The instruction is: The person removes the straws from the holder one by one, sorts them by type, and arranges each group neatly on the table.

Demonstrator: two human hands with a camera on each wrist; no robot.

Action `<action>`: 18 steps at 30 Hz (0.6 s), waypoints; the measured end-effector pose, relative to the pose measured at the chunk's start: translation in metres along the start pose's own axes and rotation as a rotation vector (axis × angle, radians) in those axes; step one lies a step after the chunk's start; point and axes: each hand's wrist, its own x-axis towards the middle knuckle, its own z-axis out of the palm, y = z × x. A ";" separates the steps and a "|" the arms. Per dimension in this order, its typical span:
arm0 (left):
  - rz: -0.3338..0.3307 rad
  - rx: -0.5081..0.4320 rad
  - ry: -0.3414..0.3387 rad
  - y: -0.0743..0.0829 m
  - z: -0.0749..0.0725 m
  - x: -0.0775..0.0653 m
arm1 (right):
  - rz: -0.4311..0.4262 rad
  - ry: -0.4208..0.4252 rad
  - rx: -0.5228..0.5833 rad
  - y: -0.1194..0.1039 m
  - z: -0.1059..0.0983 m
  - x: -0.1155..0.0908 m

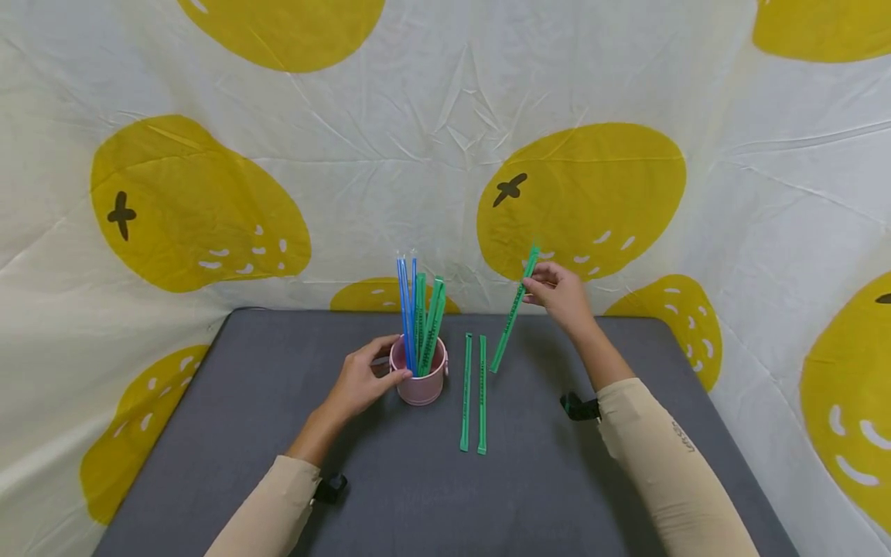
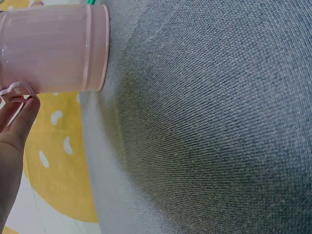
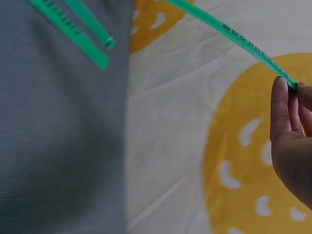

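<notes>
My left hand (image 1: 362, 379) holds a small pink bucket (image 1: 421, 391) by its left side, thumb at the front of the rim and fingers behind; in the left wrist view, fingertips meet the handle lug on the bucket (image 2: 53, 48). Standing in the bucket are several green-wrapped straws (image 1: 433, 317) and blue straws (image 1: 405, 309) in clear wrappers. To the right, my right hand (image 1: 560, 294) pinches another green-wrapped straw (image 1: 513, 313) near its upper end, tilted above the table's far part. The right wrist view shows that straw (image 3: 234, 36) between thumb and fingers.
Two green-wrapped straws (image 1: 466, 394) lie side by side on the dark grey table (image 1: 529, 495), just right of the bucket. Behind the table's far edge hangs a white cloth (image 1: 418, 193) printed with large yellow fruit shapes.
</notes>
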 end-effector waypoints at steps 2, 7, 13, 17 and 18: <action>0.003 0.001 -0.001 -0.001 0.000 0.001 | 0.028 -0.015 -0.029 0.012 0.000 -0.001; 0.013 0.002 -0.004 -0.002 0.000 0.002 | 0.065 -0.069 -0.139 0.040 0.005 -0.004; 0.014 0.009 0.001 -0.005 -0.001 0.002 | 0.130 -0.111 -0.170 0.071 0.019 -0.009; 0.008 -0.001 -0.003 -0.007 -0.001 0.001 | 0.180 -0.130 -0.140 0.087 0.026 -0.011; 0.009 -0.004 -0.003 -0.007 -0.001 0.002 | 0.187 -0.138 -0.138 0.090 0.027 -0.011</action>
